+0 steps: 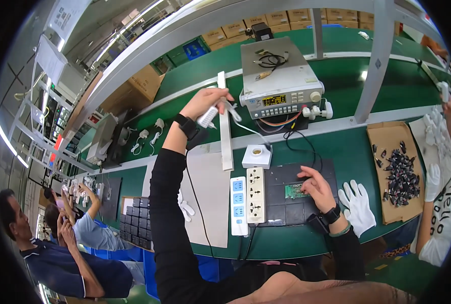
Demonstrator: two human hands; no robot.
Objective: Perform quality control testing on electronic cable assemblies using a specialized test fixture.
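Above the counter (291, 244), toward its far edge, the left hand (205, 103) clasps a white adapter (206, 117); the right hand (318, 189) rests half-curled at a green board (291, 191) (grip unclear).

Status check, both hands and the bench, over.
Left hand: raised, holding white corded adapter. Right hand: at green circuit board, contact unclear. Board: partly hidden, on black mat. Power strips: left of board.

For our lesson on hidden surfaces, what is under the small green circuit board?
A dark work surface shows around the green circuit board. The board covers whatever is directly beneath, and the right hand blocks part of its right side.
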